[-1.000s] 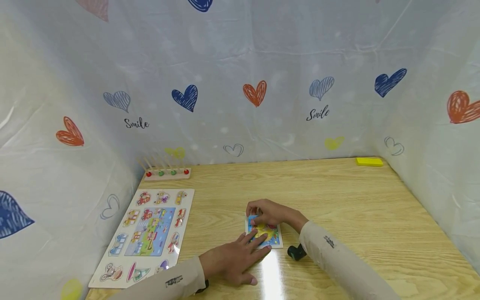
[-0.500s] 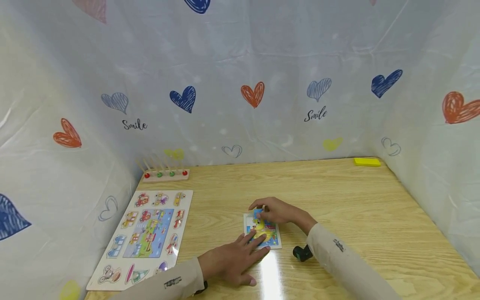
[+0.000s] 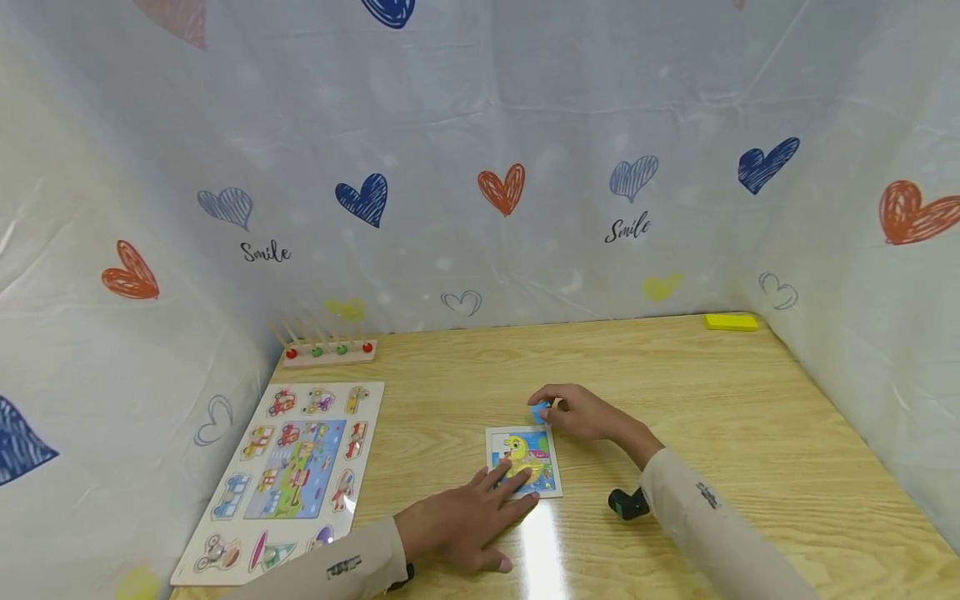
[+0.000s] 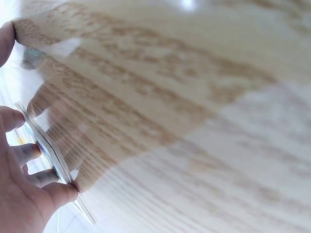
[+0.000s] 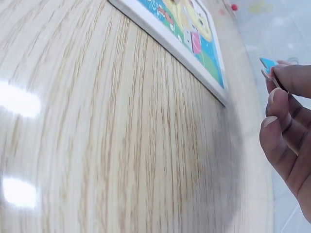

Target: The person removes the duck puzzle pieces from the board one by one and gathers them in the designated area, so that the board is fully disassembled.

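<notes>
A small square jigsaw puzzle (image 3: 548,467) with a yellow duck picture and a white frame lies on the table. My left hand (image 3: 476,521) is spread flat, its fingertips resting on the lower left of the puzzle. In the left wrist view those fingers touch the puzzle's edge (image 4: 48,145). Just beyond the puzzle's top right corner, my right hand (image 3: 585,412) pinches a blue puzzle piece (image 3: 539,412) between thumb and fingers. The right wrist view shows the piece (image 5: 267,63) held clear of the frame. A pale gap shows at the puzzle's upper left.
A large vehicle puzzle board (image 3: 281,483) lies at the left. Behind it stands a wooden peg rack (image 3: 330,354) with red and green beads. A yellow block (image 3: 731,322) sits at the back right corner. Heart-printed sheeting (image 3: 420,275) surrounds the table.
The right hand has lifted the blue puzzle piece from the puzzle's upper left and carried it rightward, off the board. The left hand stays on the puzzle.
</notes>
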{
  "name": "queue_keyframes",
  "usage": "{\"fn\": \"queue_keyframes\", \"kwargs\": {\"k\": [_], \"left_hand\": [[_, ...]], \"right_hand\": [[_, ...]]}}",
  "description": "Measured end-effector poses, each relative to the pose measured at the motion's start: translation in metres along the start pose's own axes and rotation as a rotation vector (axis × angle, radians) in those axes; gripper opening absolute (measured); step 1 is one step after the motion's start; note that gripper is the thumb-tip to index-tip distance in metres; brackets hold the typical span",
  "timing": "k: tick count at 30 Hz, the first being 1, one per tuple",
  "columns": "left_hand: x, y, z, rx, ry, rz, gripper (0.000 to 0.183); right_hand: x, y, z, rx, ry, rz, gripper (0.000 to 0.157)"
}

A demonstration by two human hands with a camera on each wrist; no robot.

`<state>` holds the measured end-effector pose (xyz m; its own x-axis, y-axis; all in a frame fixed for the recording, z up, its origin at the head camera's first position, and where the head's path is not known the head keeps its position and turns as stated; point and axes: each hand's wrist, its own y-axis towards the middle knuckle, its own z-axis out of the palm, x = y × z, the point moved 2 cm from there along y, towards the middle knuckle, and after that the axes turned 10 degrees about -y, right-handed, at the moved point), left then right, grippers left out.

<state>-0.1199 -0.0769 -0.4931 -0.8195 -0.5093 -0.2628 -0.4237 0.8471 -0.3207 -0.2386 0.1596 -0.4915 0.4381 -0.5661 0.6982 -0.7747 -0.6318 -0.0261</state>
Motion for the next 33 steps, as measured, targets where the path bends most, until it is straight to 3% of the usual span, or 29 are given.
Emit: {"fn": "queue_keyframes", "kwargs": {"k": [9,18,26,33], "left_hand": [[0.001,-0.001,0.002,-0.006,-0.029,-0.002,0.082],[0.0,-0.002,0.0,-0.024,-0.031,0.013,0.082],[0.0,-0.003,-0.001,-0.029,-0.03,0.024,0.081],[-0.001,-0.004,-0.001,-0.033,-0.019,0.023,0.081]], "right_hand": [[-0.013,-0.01,-0.008,-0.056,-0.001,0.059,0.017],[-0.028,-0.016,-0.019,-0.118,-0.087,0.125,0.023],[-0.039,-0.015,-0.027,-0.091,-0.018,0.142,0.033],[-0.044,-0.011,-0.032,-0.085,-0.043,0.136,0.028]]}}
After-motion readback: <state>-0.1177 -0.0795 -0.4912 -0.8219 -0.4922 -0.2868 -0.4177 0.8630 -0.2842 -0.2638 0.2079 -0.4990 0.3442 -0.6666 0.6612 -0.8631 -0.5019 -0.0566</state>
